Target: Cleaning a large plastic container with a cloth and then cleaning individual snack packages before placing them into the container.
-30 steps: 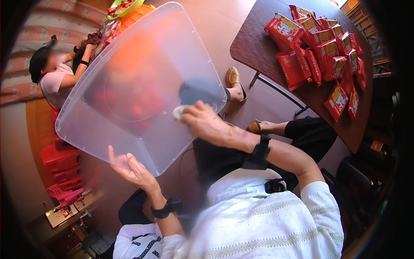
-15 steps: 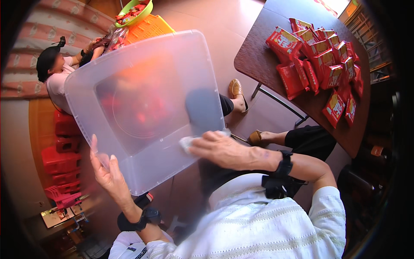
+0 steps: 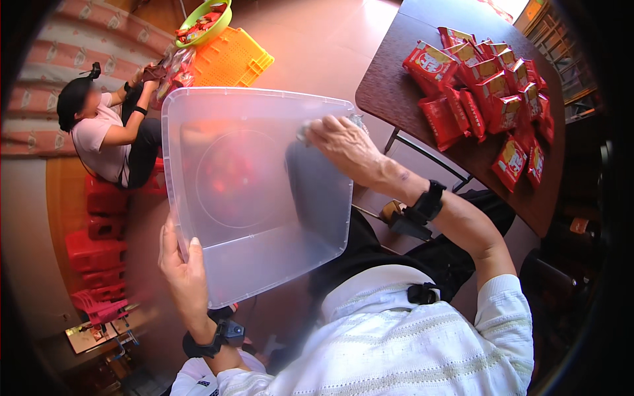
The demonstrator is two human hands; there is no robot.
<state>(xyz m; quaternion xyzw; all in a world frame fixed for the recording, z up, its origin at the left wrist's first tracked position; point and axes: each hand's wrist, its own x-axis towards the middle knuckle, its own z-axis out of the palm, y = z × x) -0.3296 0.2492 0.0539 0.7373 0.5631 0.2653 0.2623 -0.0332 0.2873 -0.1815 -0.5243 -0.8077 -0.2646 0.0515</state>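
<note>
A large translucent plastic storage box [image 3: 277, 264] is tilted in front of me, with its inside toward me. My left hand [image 3: 183, 261] grips its lower left edge, thumb inside and fingers around the outer side. My right hand [image 3: 343, 146] is at the upper right wall of the box, closed on a pale crumpled cloth [image 3: 303, 132]. The cloth rests against the inner side of the box, partly hidden under the fingers. Red shapes show blurred through the box's bottom.
Red snack packets [image 3: 505, 113] are heaped on a dark wooden table [image 3: 386, 79] at the right. Beyond the box are a yellow crate [image 3: 231, 56] and a green basin [image 3: 224, 23] of red packets. A seated person [image 3: 109, 125] handles packaging at the left, near red stools [image 3: 99, 254].
The box has turned and shifted slightly right and down at its far edge. My right hand has moved with the cloth from the near edge up to the far right wall.
</note>
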